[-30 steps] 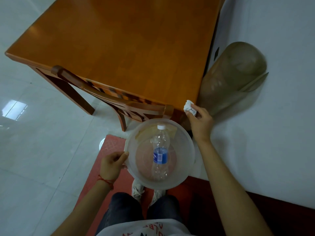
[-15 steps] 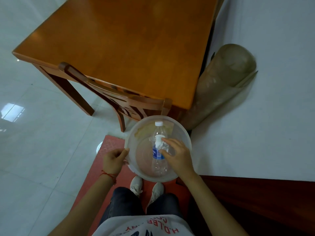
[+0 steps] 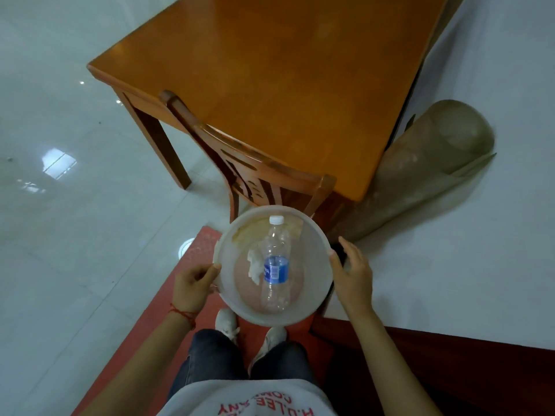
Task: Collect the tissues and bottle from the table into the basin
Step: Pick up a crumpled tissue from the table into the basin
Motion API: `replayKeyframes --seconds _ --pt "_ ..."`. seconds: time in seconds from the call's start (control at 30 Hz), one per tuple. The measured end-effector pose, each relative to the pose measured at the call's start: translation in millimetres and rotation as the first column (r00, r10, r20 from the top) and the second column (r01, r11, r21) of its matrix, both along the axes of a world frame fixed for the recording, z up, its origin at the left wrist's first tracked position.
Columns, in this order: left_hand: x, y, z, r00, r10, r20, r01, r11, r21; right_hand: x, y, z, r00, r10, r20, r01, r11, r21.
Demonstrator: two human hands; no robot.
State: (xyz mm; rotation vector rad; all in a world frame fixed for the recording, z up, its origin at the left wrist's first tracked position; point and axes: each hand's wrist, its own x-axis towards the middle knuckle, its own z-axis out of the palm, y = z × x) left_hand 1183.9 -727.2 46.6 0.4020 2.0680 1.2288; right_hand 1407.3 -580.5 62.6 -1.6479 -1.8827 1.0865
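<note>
Head view: a person stands at the near corner of a wooden counter, holding a translucent plastic basin at waist height above their shoes and a red mat. The task looks all but complete. A clear water bottle with a blue label lies on its side in the basin, and a crumpled white tissue rests against its left flank, touching it. The visible stretch of counter carries no further tissues or bottles, though its far end runs out of frame, so whether anything is left there cannot be told.

The bottle's long axis runs away from the person toward the counter, nearly in line with their gaze. Its white cap points at the basin's far rim and its base sits near the near wall. It spans most of the basin floor.

The left hand grips the basin's left rim, fingers curled round the edge, a red thread bracelet on the wrist. The right hand is released, its straight fingers resting beside the right rim, apparently touching it and holding nothing.

A wooden chair is tucked under the counter just beyond the basin. A rolled, dusty translucent sheet leans at the counter's right corner.
</note>
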Motion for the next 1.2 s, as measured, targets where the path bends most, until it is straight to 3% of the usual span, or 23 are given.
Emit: replayKeyframes --seconds 0.17,0.53,0.83,1.2 --pt "-10.6 -28.3 0.6 0.994 0.104 0.044 -0.105 0.994 0.018 -23.0 -7.3 -5.0 0.994 0.065 -0.084 -0.079 0.98 -0.183" --pt "-74.8 -109.9 -0.5 0.926 0.369 0.079 -0.368 0.929 -0.026 -136.7 -38.1 -6.6 0.945 0.316 -0.089 -0.328 0.917 -0.228" --pt "-124.0 -196.8 -8.0 0.776 0.616 0.137 -0.617 0.786 -0.035 -245.4 -90.4 -9.7 0.822 0.564 -0.078 -0.569 0.806 -0.163" --pt "-158.7 -250.9 -14.1 0.565 0.813 0.145 -0.817 0.575 -0.043 -345.0 -129.9 -13.2 0.694 0.712 -0.109 -0.719 0.676 -0.16"
